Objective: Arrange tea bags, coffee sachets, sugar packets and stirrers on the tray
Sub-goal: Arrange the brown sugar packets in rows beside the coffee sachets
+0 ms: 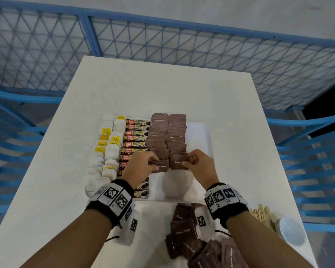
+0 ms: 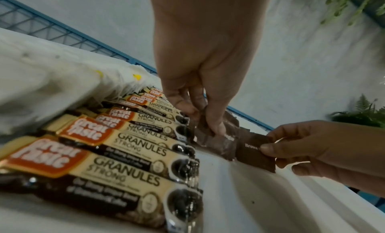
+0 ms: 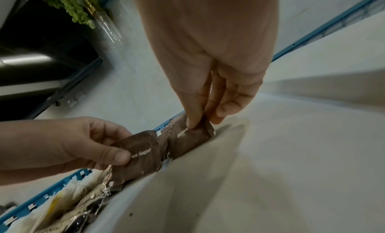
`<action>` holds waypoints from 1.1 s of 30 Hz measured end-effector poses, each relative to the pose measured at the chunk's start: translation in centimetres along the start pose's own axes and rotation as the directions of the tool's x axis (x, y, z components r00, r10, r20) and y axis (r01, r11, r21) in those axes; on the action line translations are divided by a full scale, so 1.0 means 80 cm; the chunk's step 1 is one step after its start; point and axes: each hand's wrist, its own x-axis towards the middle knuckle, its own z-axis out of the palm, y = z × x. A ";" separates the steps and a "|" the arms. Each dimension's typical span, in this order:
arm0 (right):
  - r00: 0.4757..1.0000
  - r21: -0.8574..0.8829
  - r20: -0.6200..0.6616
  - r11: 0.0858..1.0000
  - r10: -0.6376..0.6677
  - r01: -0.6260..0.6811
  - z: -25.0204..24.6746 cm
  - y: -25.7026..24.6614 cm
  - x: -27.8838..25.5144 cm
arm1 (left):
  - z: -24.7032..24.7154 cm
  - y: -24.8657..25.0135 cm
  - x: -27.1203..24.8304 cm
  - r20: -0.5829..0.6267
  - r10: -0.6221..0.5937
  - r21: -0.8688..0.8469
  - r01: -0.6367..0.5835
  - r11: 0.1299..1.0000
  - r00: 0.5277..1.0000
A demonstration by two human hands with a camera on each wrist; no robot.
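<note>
Head view: white tray (image 1: 200, 132) on the counter (image 1: 162, 84) carries tea bags (image 1: 109, 151) at left, coffee sachets (image 1: 136, 136) next, then two overlapping columns of sugar packets (image 1: 167, 132). Left hand (image 1: 138, 167) and right hand (image 1: 199, 166) each pinch one brown packet at the near end of a column. Loose packets (image 1: 184, 227) and stirrers (image 1: 260, 214) wait on the counter, off the tray. Left wrist view: left fingers (image 2: 216, 126) narrow on a packet just beside the sachets; advise keeping its edge off them. Right wrist view: right fingers (image 3: 192, 121) narrow on their packet; lay both down overlapping the previous ones, edges level, release together.
</note>
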 end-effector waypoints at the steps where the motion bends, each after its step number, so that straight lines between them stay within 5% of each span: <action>1: 1.000 -0.023 -0.002 1.000 -0.008 0.008 0.001 0.000 0.001 | 0.001 -0.001 0.002 0.003 -0.007 -0.002 0.007 1.000 1.000; 13: 0.995 -0.164 -0.004 0.982 -0.100 0.098 0.006 -0.002 0.003 | 0.009 -0.008 0.013 -0.052 0.079 0.285 -0.061 0.957 0.996; 27: 0.989 -0.277 -0.026 0.951 -0.147 0.134 -0.009 0.000 -0.014 | 0.006 -0.008 -0.017 -0.157 0.188 0.255 -0.144 0.956 0.969; 33: 0.990 -0.267 0.104 0.956 -0.097 0.121 -0.031 -0.003 -0.069 | 0.027 0.009 -0.081 0.154 0.253 0.186 -0.280 0.942 0.955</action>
